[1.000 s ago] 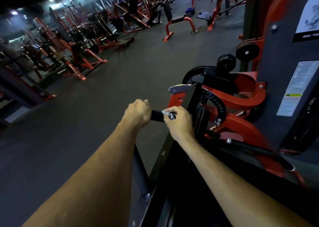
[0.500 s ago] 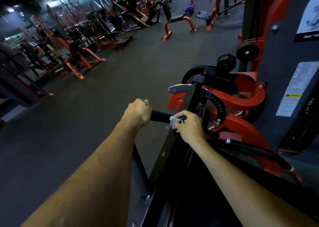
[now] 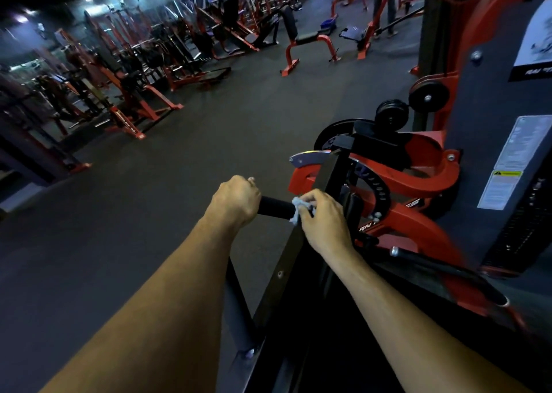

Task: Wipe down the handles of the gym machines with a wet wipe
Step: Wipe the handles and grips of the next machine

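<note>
Hands meet on one short black cylindrical foam handle [image 3: 275, 207] that juts leftward from a black steel upright bar [image 3: 327, 180] of a red-and-black gym machine [image 3: 397, 183]. The left hand [image 3: 236, 200] wraps its curled fingers around the handle's outer end. The right hand [image 3: 324, 222] pinches a crumpled pale-blue wet wipe [image 3: 297, 209] against the handle's inner end, just beside the bar. Dark rubber flooring [image 3: 179, 183] spreads beyond, toward distant red benches [image 3: 310, 46].
</note>
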{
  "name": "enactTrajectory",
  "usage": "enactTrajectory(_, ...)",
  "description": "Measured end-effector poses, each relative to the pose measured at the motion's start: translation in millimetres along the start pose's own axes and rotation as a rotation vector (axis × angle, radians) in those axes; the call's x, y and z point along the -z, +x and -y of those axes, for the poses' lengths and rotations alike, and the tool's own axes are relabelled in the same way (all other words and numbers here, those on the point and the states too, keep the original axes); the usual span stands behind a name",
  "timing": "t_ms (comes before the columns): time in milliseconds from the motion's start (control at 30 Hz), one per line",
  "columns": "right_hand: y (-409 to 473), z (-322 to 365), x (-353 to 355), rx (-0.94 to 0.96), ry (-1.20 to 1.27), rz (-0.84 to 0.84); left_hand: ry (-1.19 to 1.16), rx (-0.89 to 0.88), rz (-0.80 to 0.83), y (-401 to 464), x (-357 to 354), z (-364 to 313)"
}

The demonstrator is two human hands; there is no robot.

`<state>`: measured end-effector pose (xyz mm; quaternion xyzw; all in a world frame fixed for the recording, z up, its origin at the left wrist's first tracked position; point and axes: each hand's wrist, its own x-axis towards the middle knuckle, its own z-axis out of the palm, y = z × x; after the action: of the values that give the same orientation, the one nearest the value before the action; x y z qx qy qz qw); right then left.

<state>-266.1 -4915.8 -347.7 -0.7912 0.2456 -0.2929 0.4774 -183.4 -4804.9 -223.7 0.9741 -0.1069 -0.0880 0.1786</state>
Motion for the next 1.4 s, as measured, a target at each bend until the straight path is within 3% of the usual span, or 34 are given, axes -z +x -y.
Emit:
enactTrajectory(133,29,10,-6,-0.138,-0.104,0.098,0.029,-0.028,-0.023,-1,0,2)
enactTrajectory(233,18,15,-13,-0.082,-0.169,0.14,0.038,-0.032,-0.034,0,-1,3)
enactTrajectory(400,-30,-14,-13,0.189,-0.236,-0.087,0.043,-0.003,-0.02,4,-3,2)
enactTrajectory(500,-13,-24,-20,0.203,-0.289,-0.149,0.038,-0.002,-0.02,5,-3,2)
enactTrajectory(667,26,-15,-24,0.119,-0.047,0.168,0.068,-0.011,-0.029,8,-4,3)
enactTrajectory(800,-16,-15,-29,0.174,-0.032,0.24,0.098,-0.038,-0.029,14,-6,6)
enactTrajectory(933,-14,-31,-22,0.269,-0.207,0.121,0.13,-0.048,-0.011,14,-5,7)
enactTrajectory(1133,26,-16,-25,0.04,-0.094,0.222,0.063,-0.033,-0.073,9,-7,7)
enactTrajectory(1333,-7,-30,-21,0.271,-0.328,0.004,0.067,-0.045,-0.055,9,-6,8)
enactTrajectory(1400,10,-33,-15,0.224,-0.38,0.068,0.098,-0.061,-0.054,10,-5,8)
